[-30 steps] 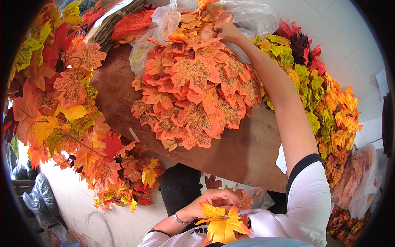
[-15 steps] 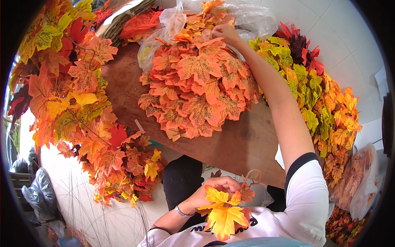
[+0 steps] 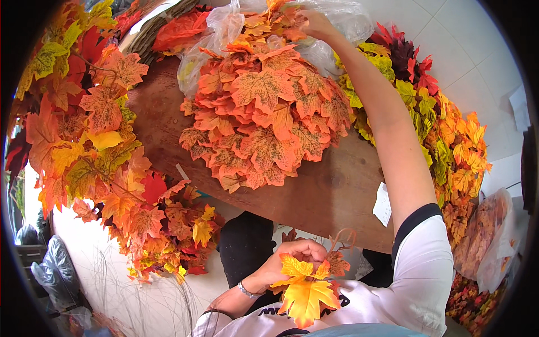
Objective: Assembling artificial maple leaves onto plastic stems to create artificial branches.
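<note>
My left hand (image 3: 292, 259) is close to my body, its fingers curled round a small sprig of artificial maple leaves. One big yellow-orange leaf (image 3: 309, 297) hangs below it, and a thin brown tendril (image 3: 346, 238) curls out beside the fingers. My right hand (image 3: 318, 26) reaches to the far side of the table, fingers pinched at small orange artificial leaves (image 3: 289, 25) by a clear plastic bag (image 3: 342, 17). Nearer me on the table lies a big pile of orange, dark-speckled artificial maple leaves (image 3: 264, 118).
The brown wooden table (image 3: 314, 196) has a white paper slip (image 3: 382, 205) at its right edge. Mixed leaf garlands (image 3: 120, 185) hang at left, with thin dark strands below. Yellow and green leaves (image 3: 418, 118) line the right side. A bag of brownish leaves (image 3: 483, 241) sits at lower right.
My right hand has moved slightly farther away and opened out toward the small far leaves. My left hand and its sprig stay nearly still. The view has shifted slightly.
</note>
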The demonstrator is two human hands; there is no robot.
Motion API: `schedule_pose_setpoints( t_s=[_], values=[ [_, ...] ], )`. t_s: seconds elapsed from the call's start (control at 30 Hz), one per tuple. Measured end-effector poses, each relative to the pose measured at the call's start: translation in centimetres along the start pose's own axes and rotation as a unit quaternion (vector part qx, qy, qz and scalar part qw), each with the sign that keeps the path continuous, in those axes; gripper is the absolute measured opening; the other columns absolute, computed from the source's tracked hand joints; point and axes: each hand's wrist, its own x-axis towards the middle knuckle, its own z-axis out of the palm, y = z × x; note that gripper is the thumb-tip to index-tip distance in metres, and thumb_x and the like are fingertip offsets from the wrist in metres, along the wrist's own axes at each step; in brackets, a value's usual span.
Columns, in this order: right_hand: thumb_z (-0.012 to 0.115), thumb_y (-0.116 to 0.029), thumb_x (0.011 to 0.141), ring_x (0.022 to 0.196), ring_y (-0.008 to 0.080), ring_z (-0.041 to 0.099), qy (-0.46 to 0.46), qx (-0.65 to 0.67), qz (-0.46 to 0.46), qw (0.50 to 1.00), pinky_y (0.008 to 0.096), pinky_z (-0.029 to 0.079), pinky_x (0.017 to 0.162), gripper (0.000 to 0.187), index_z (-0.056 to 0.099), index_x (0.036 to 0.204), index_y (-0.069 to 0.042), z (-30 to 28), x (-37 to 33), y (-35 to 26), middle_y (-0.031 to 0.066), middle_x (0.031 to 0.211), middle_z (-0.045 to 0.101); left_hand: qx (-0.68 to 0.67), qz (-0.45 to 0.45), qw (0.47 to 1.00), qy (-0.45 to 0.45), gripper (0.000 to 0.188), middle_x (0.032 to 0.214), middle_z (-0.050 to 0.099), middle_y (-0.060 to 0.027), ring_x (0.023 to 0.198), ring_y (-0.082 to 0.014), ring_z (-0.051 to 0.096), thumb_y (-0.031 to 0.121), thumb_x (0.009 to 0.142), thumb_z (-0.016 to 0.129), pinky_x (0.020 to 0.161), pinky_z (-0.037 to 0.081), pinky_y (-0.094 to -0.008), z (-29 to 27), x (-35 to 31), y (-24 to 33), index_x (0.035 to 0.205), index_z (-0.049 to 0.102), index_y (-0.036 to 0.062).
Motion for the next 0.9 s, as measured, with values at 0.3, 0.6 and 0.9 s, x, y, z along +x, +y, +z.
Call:
schedule_pose_setpoints(
  t_s=[0.3,0.6,0.9],
  values=[
    [0.063,-0.026,0.067,0.069,0.021,0.061,0.02,0.03,0.029,0.999,0.0322,0.048,0.065,0.021,0.068,0.085,-0.015,2.5,-2.0,-0.2,0.0046,0.073,0.065,0.039,-0.006,0.999,0.026,0.018,0.092,0.054,-0.0019,0.085,-0.0059,0.051,0.003,0.08,0.059,0.078,0.041,-0.0194,1.1,0.3,0.7,0.097,0.053,-0.0019],
    [0.063,-0.04,0.067,0.045,0.0246,0.052,-0.085,-0.141,0.111,0.98,0.0375,0.039,0.044,0.042,0.058,0.058,0.001,-10.4,0.9,1.0,0.0137,0.05,0.052,0.046,-0.009,0.999,0.014,0.035,0.091,0.054,-0.0017,0.081,-0.0073,0.051,0.02,0.074,0.067,0.075,0.041,-0.02,0.7,0.1,0.2,0.099,0.053,-0.0004],
    [0.058,-0.034,0.079,0.058,0.0083,0.052,-0.245,0.046,0.156,0.956,0.0255,0.043,0.058,0.031,0.065,0.091,-0.006,-8.6,-8.0,-0.4,0.0026,0.066,0.06,0.033,0.007,0.999,0.019,0.045,0.094,0.053,-0.0042,0.079,-0.0082,0.048,0.029,0.069,0.071,0.072,0.04,-0.0208,1.0,0.1,-0.5,0.097,0.051,0.0007]
  ],
)
